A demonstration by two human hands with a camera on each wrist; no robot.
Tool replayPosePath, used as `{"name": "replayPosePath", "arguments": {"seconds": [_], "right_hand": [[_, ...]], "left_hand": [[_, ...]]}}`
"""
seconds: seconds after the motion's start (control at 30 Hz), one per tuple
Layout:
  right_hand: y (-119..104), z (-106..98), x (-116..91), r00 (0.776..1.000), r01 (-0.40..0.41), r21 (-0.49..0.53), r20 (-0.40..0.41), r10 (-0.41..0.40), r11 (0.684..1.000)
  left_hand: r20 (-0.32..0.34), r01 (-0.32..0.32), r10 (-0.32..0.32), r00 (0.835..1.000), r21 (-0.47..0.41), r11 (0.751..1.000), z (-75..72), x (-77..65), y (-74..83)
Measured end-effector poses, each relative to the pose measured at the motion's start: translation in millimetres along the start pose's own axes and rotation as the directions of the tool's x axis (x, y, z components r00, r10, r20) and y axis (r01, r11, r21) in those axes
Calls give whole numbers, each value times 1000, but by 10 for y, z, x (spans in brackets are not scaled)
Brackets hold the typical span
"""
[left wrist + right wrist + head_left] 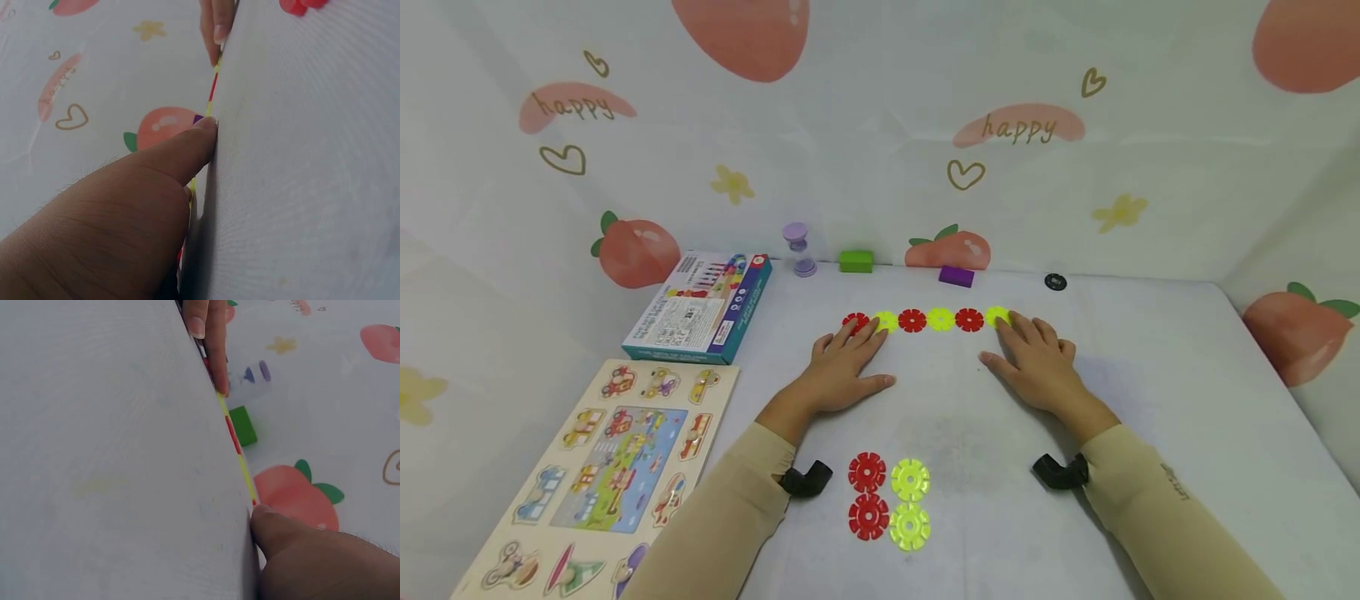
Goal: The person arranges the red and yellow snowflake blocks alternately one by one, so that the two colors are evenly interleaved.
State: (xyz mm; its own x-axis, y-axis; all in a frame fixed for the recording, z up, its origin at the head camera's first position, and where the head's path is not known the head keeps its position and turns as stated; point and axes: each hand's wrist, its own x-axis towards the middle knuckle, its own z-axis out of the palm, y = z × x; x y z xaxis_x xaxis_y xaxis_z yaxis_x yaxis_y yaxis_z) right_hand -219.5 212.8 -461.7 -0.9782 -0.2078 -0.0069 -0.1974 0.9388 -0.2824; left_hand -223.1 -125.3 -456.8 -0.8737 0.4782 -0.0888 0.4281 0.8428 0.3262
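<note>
Toothed plastic discs, red and yellow by turns, lie flat in a straight row across the far part of the table; a red disc [912,321] sits near its middle. My left hand [838,372] lies palm down with fingers extended, its fingertips on the red disc [854,322] and yellow disc [886,320] at the left end. At the right end, the fingers of my right hand [1037,367] touch the last yellow disc [997,316]. Both thumbs point inward. Nearer me lie two red discs [867,472] beside two yellow discs [910,480], in a square.
On the left are a wooden picture puzzle board [714,400] and a teal-edged box [700,308]. Along the back stand a purple sand timer [800,250], a green block [856,262], a purple block [957,277] and a small black round object [1056,282].
</note>
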Motion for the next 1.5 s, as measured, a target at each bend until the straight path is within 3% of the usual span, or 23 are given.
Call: {"name": "replayPosePath", "arguments": {"seconds": [0.9,1.0,1.1,1.17,1.23,1.3,1.4,1.5], "right_hand": [[-10,36,-29,1000,21,11,-21,-20,1000],[-14,32,-36,999,30,58,-41,-27,998],[-38,14,-46,993,73,185,-105,-55,980],[-86,-10,-67,982,144,319,-163,-96,937],[-184,-42,-109,971,215,468,-198,-136,857],[-323,-67,-170,962,271,619,-199,-187,737],[-599,-62,-280,956,256,797,-123,-267,547],[-875,12,-389,919,196,887,-19,-393,417]], "left_hand": [[-12,-8,8,1000,-1,1000,18,0,-12],[-12,-5,5,1000,3,1000,17,-1,-15],[-8,-5,5,1000,4,1000,19,-5,-18],[-6,-5,5,1000,0,1000,21,-9,-22],[-5,-6,6,1000,-4,1000,16,-15,-21],[-6,-4,4,1000,-4,1000,13,-16,-21],[-10,-5,5,1000,1,1000,15,-8,-24],[-14,-6,6,1000,5,1000,18,2,-25]]}}
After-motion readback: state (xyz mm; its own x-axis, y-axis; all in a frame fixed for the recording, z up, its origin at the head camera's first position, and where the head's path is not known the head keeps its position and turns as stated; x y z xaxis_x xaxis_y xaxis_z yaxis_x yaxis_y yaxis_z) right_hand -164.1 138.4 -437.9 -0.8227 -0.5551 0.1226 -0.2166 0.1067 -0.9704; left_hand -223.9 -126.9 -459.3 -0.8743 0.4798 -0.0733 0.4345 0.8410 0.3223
